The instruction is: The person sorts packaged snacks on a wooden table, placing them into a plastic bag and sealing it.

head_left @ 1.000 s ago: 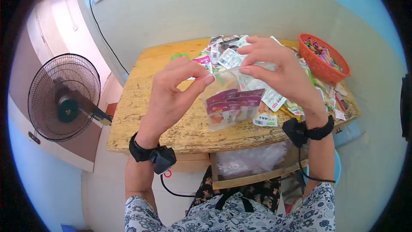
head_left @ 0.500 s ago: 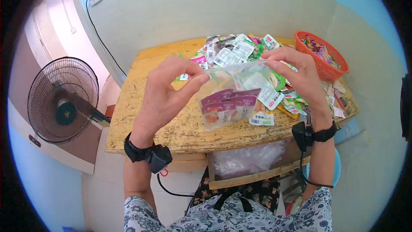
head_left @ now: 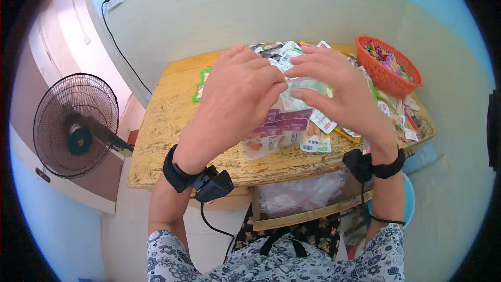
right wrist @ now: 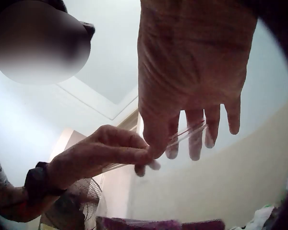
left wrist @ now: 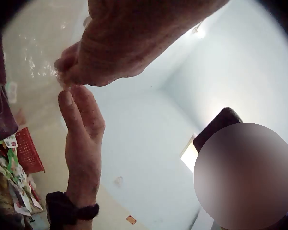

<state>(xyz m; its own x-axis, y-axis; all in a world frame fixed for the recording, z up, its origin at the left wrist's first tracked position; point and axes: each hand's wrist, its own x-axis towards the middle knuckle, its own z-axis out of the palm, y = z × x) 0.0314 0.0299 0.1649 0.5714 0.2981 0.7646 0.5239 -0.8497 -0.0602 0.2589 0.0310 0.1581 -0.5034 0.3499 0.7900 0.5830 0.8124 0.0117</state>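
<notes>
A clear zip bag (head_left: 307, 90) hangs between the two hands over the table, with several purple-topped snack packets (head_left: 292, 124) inside. My left hand (head_left: 237, 94) pinches the bag's top edge between thumb and fingers, close to the right hand. Beside it, my right hand (head_left: 342, 86) has its thumb apart from its fingers at the bag's right side. In the right wrist view the right fingers (right wrist: 196, 139) are straight, and the bag's edge (right wrist: 189, 132) crosses in front of them. Much of the bag's upper left is hidden behind the left hand.
Loose snack packets (head_left: 286, 52) are heaped on the worn yellow table (head_left: 167, 125). An orange basket (head_left: 383, 78) of small wrapped items stands at the back right. Below, an open drawer (head_left: 313, 216) holds clear plastic bags (head_left: 297, 193). A fan (head_left: 78, 125) stands left.
My left hand has moved right along the bag's top edge, from its left corner toward the right hand. The right hand's thumb and fingers have spread apart and moved slightly left.
</notes>
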